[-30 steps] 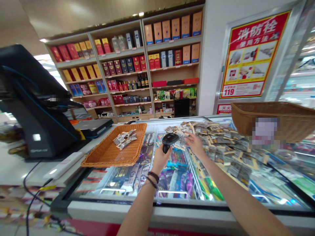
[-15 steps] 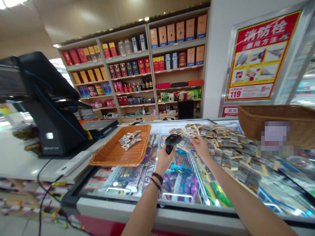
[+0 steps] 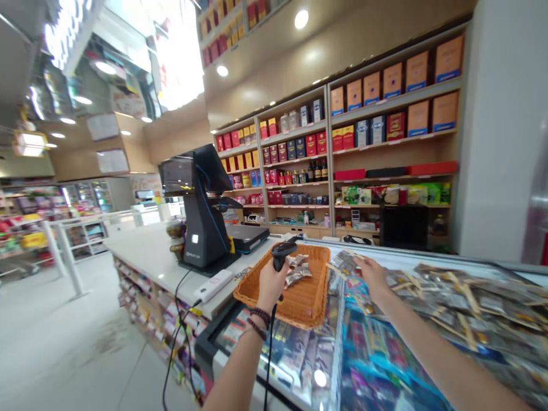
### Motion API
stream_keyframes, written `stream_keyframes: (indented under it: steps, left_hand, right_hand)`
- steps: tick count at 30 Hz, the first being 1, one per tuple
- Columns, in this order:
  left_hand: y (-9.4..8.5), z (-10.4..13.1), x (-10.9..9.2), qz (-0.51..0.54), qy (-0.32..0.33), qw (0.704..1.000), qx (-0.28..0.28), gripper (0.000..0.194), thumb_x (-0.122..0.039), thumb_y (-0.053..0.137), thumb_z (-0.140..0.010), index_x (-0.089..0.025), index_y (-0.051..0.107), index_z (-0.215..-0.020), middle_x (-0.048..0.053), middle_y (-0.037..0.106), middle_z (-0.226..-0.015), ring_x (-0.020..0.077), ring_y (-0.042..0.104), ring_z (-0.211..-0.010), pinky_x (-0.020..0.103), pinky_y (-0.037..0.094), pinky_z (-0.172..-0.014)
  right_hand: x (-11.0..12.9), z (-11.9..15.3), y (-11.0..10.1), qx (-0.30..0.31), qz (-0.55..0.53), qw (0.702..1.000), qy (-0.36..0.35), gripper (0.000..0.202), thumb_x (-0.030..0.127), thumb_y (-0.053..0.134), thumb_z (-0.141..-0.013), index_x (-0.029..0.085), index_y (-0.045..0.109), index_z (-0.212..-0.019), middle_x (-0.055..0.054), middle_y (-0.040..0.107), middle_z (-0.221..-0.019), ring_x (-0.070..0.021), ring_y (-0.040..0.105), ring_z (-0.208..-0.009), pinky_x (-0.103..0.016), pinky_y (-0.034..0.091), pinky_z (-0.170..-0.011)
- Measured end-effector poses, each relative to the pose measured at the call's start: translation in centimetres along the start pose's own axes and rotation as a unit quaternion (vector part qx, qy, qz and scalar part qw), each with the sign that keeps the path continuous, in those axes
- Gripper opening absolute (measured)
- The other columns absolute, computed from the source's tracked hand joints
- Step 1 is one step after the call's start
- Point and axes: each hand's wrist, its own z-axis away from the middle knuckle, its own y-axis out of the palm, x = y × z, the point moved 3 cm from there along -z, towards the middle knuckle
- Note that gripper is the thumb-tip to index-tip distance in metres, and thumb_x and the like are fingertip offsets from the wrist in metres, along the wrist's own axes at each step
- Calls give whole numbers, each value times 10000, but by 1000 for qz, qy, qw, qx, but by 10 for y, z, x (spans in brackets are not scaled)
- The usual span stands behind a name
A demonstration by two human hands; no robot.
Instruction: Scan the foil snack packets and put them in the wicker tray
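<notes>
My left hand (image 3: 271, 284) is wrapped round the handle of a black handheld barcode scanner (image 3: 283, 250), its cable hanging down past the wrist. The scanner is over the left part of an orange wicker basket (image 3: 302, 311). Several small grey packets (image 3: 298, 273) lie inside that basket. My right hand (image 3: 371, 277) pinches a small grey packet (image 3: 343, 262) by its edge, just right of the basket. Beneath the right forearm and beyond it spreads a large pile of similar packets (image 3: 483, 302) with pale wooden-looking strips, on the glass freezer top.
A black checkout terminal (image 3: 205, 222) and a white power strip (image 3: 214, 285) with cables stand on the white counter (image 3: 145, 245) at left. Bagged goods show through the freezer glass (image 3: 377, 359). Shelves of boxes (image 3: 295, 151) line the back wall.
The view has swung left. My right hand has moved from the edge of the pile toward the basket with a packet. The scanner has shifted left, over the basket.
</notes>
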Motion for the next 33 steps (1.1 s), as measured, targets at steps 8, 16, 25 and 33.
stream_keyframes:
  steps: [8,16,25,33]
  left_hand:
    - [-71,-19,57,-73,-64,994,-49,244,-374,709,-944,-208,579,-821,-36,571,-539,154,588,-471,241,411,-539]
    - [-80,-8,70,-87,-73,992,-56,247,-346,699,-940,-217,555,-786,-32,574,-551,170,608,-487,261,431,-562]
    - [-2,12,18,22,-16,999,19,294,-403,706,-896,-218,541,-737,-37,561,-535,135,562,-437,235,404,-484]
    - [113,46,-31,126,34,982,135,350,-474,717,-855,-221,527,-705,-29,554,-516,124,546,-427,226,404,-467]
  right_hand:
    - [-23,15,165,127,18,987,95,176,297,840,-650,240,687,-716,-46,746,-638,-253,753,-589,-350,624,-555]
    - [-38,27,175,151,99,983,29,412,123,743,-670,197,792,-1073,-133,820,-1181,-288,801,-1042,-448,611,-1005]
    - [7,-15,-29,33,204,976,-61,299,186,643,-735,210,764,-1008,-92,825,-1047,-232,772,-857,-411,611,-889]
    - [86,-12,-235,-154,363,915,-89,313,229,626,-804,186,742,-1091,-110,800,-1039,-263,746,-897,-431,574,-930]
